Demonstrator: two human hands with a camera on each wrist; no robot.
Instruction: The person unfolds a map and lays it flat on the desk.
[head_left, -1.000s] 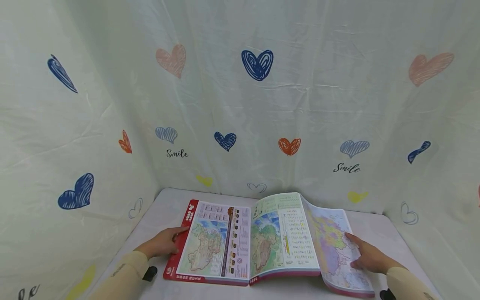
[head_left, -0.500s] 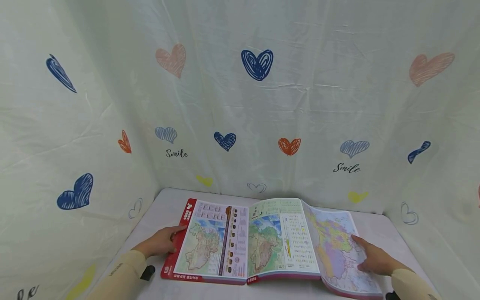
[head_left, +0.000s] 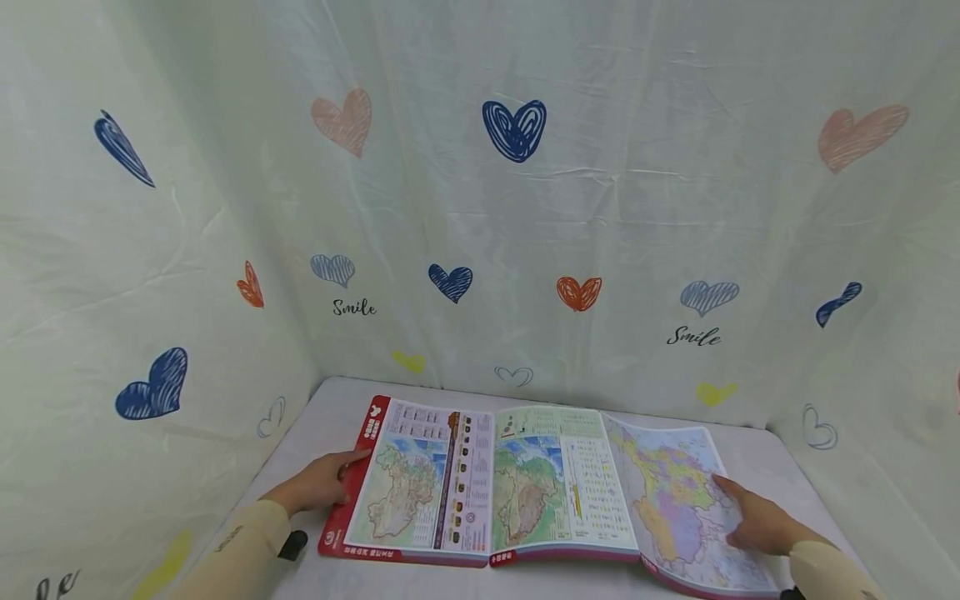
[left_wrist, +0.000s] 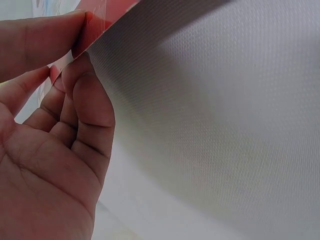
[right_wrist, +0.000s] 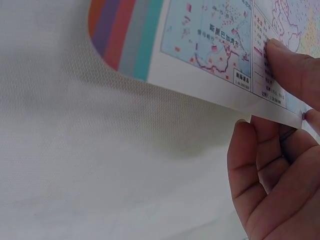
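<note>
A folding map [head_left: 528, 492] lies spread on the table in the head view, with a red-bordered left panel, a middle panel bulging slightly upward, and a right panel [head_left: 675, 508] sloping down from a crease. My left hand [head_left: 318, 483] pinches the red left edge; in the left wrist view the thumb is on top and curled fingers [left_wrist: 92, 105] lie under the red border [left_wrist: 102, 17]. On the opposite side my right hand [head_left: 765, 518] grips the right panel's outer edge. Its thumb [right_wrist: 295, 70] presses on the printed face, while the other fingers curl below the sheet.
The white-covered table [head_left: 420, 583] ends at a pale curtain [head_left: 510, 217] printed with hearts and "Smile". That curtain encloses the back and both sides. Dark wrist-worn devices [head_left: 292, 546] show beneath the sleeves.
My right hand has moved right and slightly down, drawing the right panel outward. The middle panel has flattened and the crease has dropped. My left hand has shifted slightly left with the red edge.
</note>
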